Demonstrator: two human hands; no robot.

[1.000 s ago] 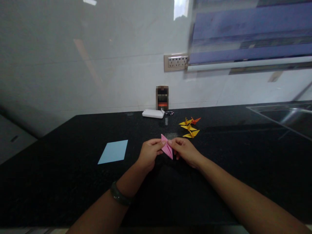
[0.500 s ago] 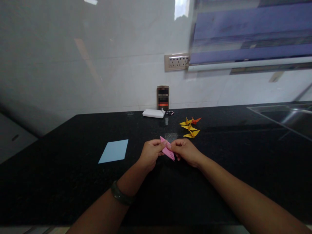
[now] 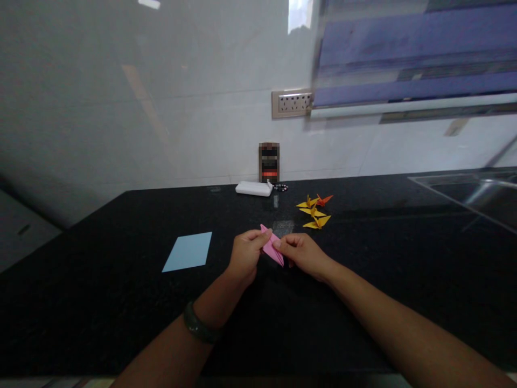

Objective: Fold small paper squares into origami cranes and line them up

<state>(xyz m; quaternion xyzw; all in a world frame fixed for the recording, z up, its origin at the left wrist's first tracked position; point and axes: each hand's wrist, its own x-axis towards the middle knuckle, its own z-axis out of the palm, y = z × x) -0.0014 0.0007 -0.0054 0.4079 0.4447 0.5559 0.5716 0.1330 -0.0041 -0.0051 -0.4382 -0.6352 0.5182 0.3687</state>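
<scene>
A folded pink paper [image 3: 270,246] is held over the black counter [image 3: 363,280] between both my hands. My left hand [image 3: 244,256] pinches its left side with thumb and fingers closed. My right hand [image 3: 302,252] pinches its right side, fingers curled. The paper is a narrow pointed shape, tilted with one tip up to the left. A dark band sits on my left wrist [image 3: 196,324].
A light blue paper sheet [image 3: 188,251] lies flat to the left. Several yellow and orange folded paper cranes [image 3: 315,210] sit behind my hands. A white flat box [image 3: 254,188] and a small upright carton [image 3: 269,162] stand by the wall. A sink [image 3: 476,194] is at far right.
The pink paper and both hands have shifted slightly left, and the paper's upper tip now leans more to the left.
</scene>
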